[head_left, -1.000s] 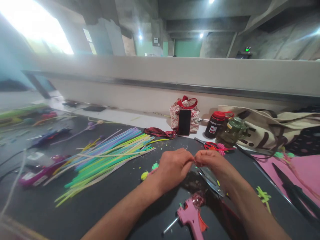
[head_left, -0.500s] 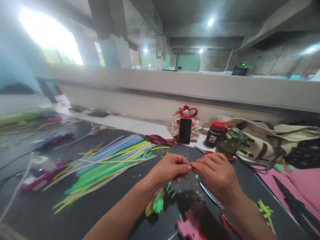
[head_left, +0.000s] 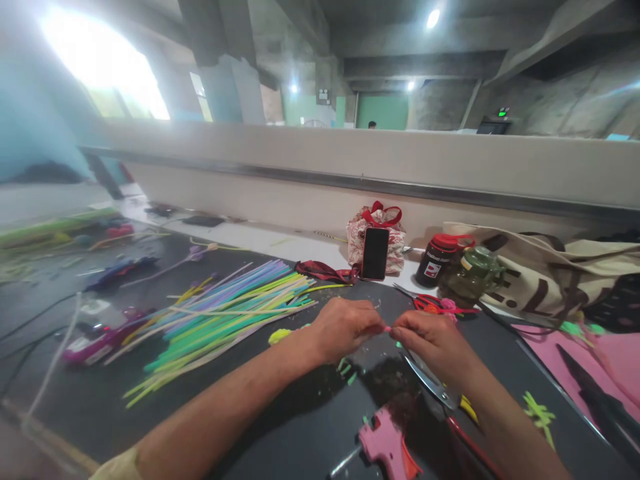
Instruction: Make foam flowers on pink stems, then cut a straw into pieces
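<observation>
Over the dark table, my left hand (head_left: 345,328) and my right hand (head_left: 435,341) meet nearly fingertip to fingertip. Both are closed in a pinch on a thin pink strip (head_left: 387,329), most of it hidden by the fingers. A yellow fluffy piece (head_left: 281,336) shows beyond my left wrist; whether it is held I cannot tell. Past my right hand is a pink fluffy piece (head_left: 447,307), close to red-handled scissors (head_left: 427,303). Below my hands lie a pink glue gun (head_left: 383,440) and a silver-bladed cutting tool (head_left: 429,381), partly under my right forearm.
Many coloured pipe cleaners (head_left: 225,320) lie in a pile at left, near a purple device (head_left: 107,340). Behind stand a phone (head_left: 375,254), a patterned bag (head_left: 357,237), a black bottle (head_left: 436,261) and a green jug (head_left: 470,273). Black scissors (head_left: 590,393) rest on pink sheets at right.
My hands have drawn slightly apart, showing the pink strip between them. The green and yellow fluffy piece under my left hand is gone from there; yellow fluff now shows beyond my left wrist.
</observation>
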{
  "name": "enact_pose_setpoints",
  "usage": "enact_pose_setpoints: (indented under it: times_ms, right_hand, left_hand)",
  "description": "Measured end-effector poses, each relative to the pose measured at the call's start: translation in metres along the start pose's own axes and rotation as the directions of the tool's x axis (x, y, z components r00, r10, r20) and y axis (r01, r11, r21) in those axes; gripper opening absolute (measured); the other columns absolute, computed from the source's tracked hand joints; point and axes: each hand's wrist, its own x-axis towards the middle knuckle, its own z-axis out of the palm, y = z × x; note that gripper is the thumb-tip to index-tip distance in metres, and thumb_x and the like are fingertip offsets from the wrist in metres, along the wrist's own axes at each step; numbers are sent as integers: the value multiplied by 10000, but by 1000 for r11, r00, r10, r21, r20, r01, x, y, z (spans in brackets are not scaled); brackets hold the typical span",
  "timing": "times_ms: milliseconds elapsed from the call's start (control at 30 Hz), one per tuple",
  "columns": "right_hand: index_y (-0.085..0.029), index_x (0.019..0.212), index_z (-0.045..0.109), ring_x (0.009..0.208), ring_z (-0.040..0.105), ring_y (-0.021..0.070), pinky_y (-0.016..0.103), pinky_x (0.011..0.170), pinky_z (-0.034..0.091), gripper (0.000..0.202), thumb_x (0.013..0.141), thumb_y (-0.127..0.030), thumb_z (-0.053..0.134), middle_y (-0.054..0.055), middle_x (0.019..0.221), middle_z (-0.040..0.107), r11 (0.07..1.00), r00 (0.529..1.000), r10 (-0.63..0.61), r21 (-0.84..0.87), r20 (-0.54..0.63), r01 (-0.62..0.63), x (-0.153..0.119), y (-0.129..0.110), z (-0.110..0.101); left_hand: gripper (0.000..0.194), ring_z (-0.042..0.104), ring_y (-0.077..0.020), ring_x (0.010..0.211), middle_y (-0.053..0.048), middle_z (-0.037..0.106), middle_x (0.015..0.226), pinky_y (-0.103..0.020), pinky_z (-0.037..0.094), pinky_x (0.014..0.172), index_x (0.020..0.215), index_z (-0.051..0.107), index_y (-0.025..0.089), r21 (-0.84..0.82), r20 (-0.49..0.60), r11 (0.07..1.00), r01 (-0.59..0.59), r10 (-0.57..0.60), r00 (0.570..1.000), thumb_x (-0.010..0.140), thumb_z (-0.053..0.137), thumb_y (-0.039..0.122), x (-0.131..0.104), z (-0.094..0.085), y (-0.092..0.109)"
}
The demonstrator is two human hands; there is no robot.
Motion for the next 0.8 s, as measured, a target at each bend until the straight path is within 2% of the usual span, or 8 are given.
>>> enact_pose_setpoints:
  times_ms: [167,233,300,367,467,567,700,800]
  right_hand:
    - [-195,699,604,618,522,145,254,576,346,191,805,-289,475,-4,631,591,996,962,46,-64,-268,-66,-3,-8,-2]
    - [-195,717,613,645,525,152,266,604,348,176,803,-270,480,5,659,604,995,939,36,-70,-342,-64,-4,-12,-2]
    - [-189,703,610,640,514,156,278,619,341,164,796,-249,489,10,646,594,994,921,-22,-108,-390,-22,-5,-17,-1]
    - [-181,696,605,618,495,156,286,613,326,140,782,-228,506,13,620,575,983,907,-131,-174,-399,66,-7,-24,2]
    - [-176,714,604,608,479,154,288,610,307,92,756,-175,522,13,603,562,948,898,-287,-233,-334,217,-10,-35,8]
    - [-186,668,596,585,472,152,284,587,280,108,724,-143,514,6,575,558,926,927,-330,-253,-177,281,-13,-39,18]
    - [-197,600,595,575,507,158,272,550,266,150,709,-148,502,8,578,600,956,990,-123,-262,64,135,-13,-30,33]
    - [-209,641,632,612,548,152,248,558,315,148,728,-201,513,-6,630,632,999,970,-27,-39,243,38,-7,-19,32]
  left_hand:
    - [270,562,-173,876,-77,617,958,-280,429,746,947,628,200,-313,-313,928,203,-303,900,729,557,343,-16,-8,24]
    - [263,575,-119,582,-51,630,720,-214,424,499,799,643,159,-642,-10,662,387,-512,859,747,516,383,-21,-3,31]
    - [326,545,-95,456,-55,633,737,-179,338,354,823,616,141,-817,347,233,527,-530,773,745,493,432,-23,4,30]
    - [338,558,-85,471,-69,639,811,-156,327,335,906,592,143,-862,470,-93,498,-515,717,742,501,424,-20,11,20]
    - [303,533,-51,445,-58,638,744,-123,307,330,875,596,114,-878,479,-307,368,-581,658,736,529,374,-16,13,1]
    - [234,504,-37,412,-43,624,653,-114,304,333,845,601,93,-901,434,-282,331,-621,652,735,544,292,-16,11,-12]
    - [287,478,-47,389,-32,607,629,-144,314,334,870,596,95,-932,325,-52,358,-553,767,761,509,346,-20,8,-14]
    - [318,418,-27,372,-3,568,587,-142,288,350,867,602,101,-920,289,100,379,-483,827,781,474,379,-19,5,-11]
